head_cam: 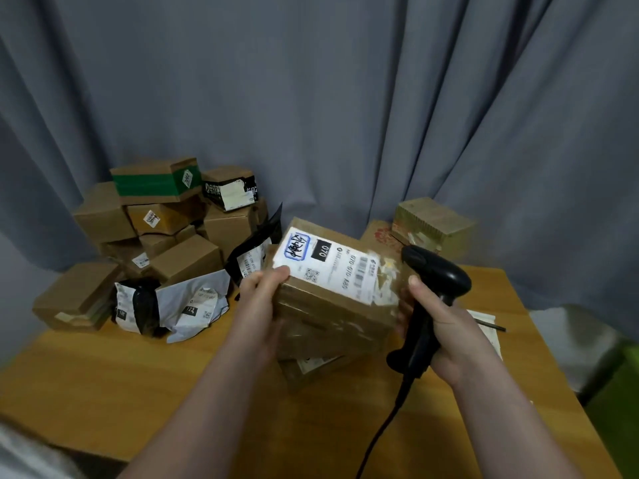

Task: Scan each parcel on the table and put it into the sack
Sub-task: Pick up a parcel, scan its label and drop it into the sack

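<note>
the parcel (332,299), a brown carton, is held above the middle of the counter (138,382), tilted so that its white label (328,267) faces up and toward you. your left hand (262,295) grips the carton's left edge, fingers curled beneath and thumb pressed on the near corner of the label. your right hand (446,337) is closed round the handle of the black scanner (432,295); the scanner head sits just beside the carton's right edge, pointing across the label. whether the right fingertips also steady the carton cannot be determined. judged step: scanning, with this carton not yet bagged. the label is blurred, so a clean read calls for holding the carton steady and aiming the head squarely at the barcode strip. a second box (311,369) lies on the counter directly below the held one. a stack of parcels (166,229), cartons and poly mailers, waits at the far left of the counter, well apart from the hands. the sack cannot be identified with certainty; locate its mouth before releasing the carton. the scanner cable (380,433) trails toward you; keep it from snagging.
</note>
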